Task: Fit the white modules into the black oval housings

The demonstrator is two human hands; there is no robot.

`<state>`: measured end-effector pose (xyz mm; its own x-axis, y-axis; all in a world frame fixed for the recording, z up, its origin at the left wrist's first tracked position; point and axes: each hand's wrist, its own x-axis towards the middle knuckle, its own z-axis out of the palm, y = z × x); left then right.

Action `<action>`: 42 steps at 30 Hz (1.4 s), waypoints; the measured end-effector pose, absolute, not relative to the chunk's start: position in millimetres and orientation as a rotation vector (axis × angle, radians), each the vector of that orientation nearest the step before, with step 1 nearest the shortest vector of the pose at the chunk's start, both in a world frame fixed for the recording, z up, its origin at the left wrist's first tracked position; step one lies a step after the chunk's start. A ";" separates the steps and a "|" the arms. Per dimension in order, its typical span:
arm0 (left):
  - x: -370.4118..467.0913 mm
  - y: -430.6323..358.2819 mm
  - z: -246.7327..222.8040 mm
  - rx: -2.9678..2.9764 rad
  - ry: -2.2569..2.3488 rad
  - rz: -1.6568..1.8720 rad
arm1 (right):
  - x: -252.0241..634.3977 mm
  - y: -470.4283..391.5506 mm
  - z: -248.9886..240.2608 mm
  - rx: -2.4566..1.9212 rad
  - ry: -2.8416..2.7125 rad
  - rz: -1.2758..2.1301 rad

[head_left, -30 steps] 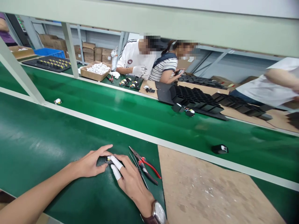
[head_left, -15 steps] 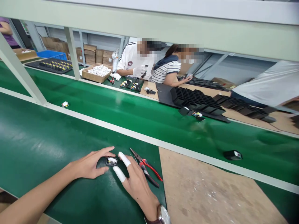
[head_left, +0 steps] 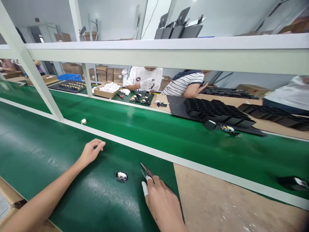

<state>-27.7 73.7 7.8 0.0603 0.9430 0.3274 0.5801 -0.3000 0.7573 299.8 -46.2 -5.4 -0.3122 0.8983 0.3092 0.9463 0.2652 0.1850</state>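
Observation:
A small black housing with white and yellow parts inside sits on the green work surface between my hands, touched by neither. My left hand is up and left of it, fingers curled together with nothing visible in them. To the right, my right hand, with white covers on two fingers, is closed over the long-nose pliers. Only the pliers' jaws stick out, pointing up and left; their handles are hidden under the hand. A thin metal tool shows beside the jaws.
Brown board lies at the right. Beyond a pale rail, the green belt carries a small circuit part and a black housing. Across it, people work near black trays and a box of white pieces.
Both hands have left the small housing. My left hand moved up and left and its fingers curled; my right hand moved onto the pliers. The view tilted up, and the belt's black housing shifted right.

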 end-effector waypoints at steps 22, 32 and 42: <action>-67.6 170.5 19.1 1.902 1.855 1.129 | 273.1 -52.4 22.6 -1.646 -2.386 -0.065; -16.7 52.3 14.1 2.301 1.321 0.710 | 265.9 -51.5 22.9 -1.323 -2.344 -0.224; 13.0 1.0 25.1 2.109 0.970 0.585 | 264.1 -50.3 24.9 -1.319 -2.342 -0.289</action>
